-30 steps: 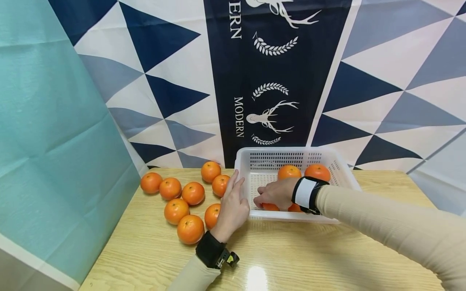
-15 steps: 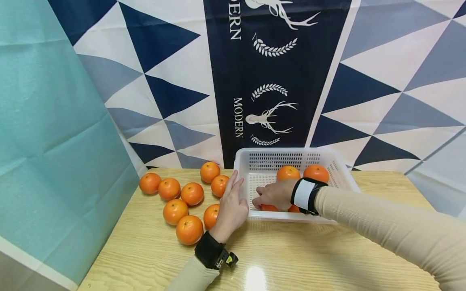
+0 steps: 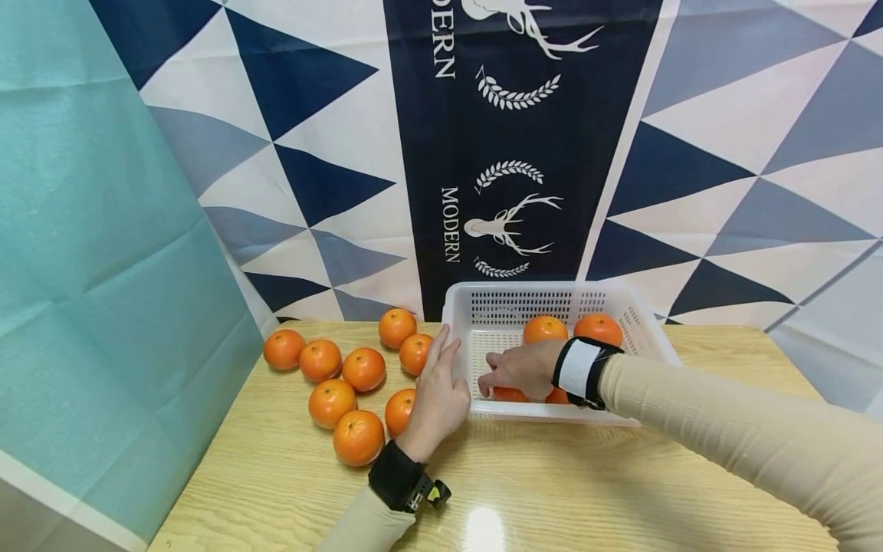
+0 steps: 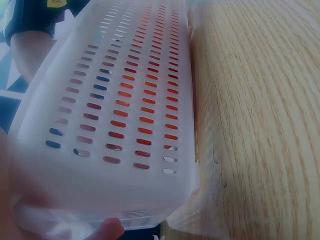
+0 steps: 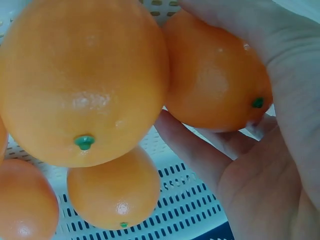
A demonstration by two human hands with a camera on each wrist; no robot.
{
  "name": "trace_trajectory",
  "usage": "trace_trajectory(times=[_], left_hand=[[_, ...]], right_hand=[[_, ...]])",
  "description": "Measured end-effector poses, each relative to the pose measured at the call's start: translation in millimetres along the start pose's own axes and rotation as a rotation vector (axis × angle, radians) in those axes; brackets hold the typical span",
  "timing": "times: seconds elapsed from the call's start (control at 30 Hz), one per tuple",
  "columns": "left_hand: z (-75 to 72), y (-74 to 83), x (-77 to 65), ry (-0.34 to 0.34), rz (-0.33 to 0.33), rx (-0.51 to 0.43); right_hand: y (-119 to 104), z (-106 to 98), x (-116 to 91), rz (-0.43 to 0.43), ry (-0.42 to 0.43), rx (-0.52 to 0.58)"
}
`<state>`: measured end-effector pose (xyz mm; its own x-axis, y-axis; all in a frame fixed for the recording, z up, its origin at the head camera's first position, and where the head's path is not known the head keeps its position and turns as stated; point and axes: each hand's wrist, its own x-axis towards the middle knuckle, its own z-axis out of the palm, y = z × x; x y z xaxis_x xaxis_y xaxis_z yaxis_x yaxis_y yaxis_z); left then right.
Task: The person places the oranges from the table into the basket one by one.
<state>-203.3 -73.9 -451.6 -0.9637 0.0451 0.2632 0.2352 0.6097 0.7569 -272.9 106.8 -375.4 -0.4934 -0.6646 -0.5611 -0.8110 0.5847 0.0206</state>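
Observation:
A white perforated plastic basket (image 3: 562,414) stands on the wooden table and holds several oranges. My right hand (image 3: 520,369) reaches into its near left part and grips an orange (image 5: 215,75), with the thumb on one side and fingers on the other in the right wrist view. A larger-looking orange (image 5: 82,85) lies right beside that one. My left hand (image 3: 441,399) rests along the basket's left end, its visible fingers straight. In the left wrist view a fingertip (image 4: 111,229) shows below the basket's corner, and the rest of that hand is mostly out of frame.
Several loose oranges (image 3: 364,369) lie on the table (image 3: 552,491) to the left of the basket, some close to my left hand. Two oranges, one of them at the back right (image 3: 599,330), sit behind my right wrist. A patterned cloth (image 3: 331,153) hangs behind the table.

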Motion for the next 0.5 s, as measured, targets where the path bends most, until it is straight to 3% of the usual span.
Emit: trace_trajectory(times=[0.5], left_hand=[[-1.5,2.8,-1.1,-0.016,-0.023,-0.02]], right_hand=[[8.7,-29.5,-21.7,-0.038,0.041,0.054]])
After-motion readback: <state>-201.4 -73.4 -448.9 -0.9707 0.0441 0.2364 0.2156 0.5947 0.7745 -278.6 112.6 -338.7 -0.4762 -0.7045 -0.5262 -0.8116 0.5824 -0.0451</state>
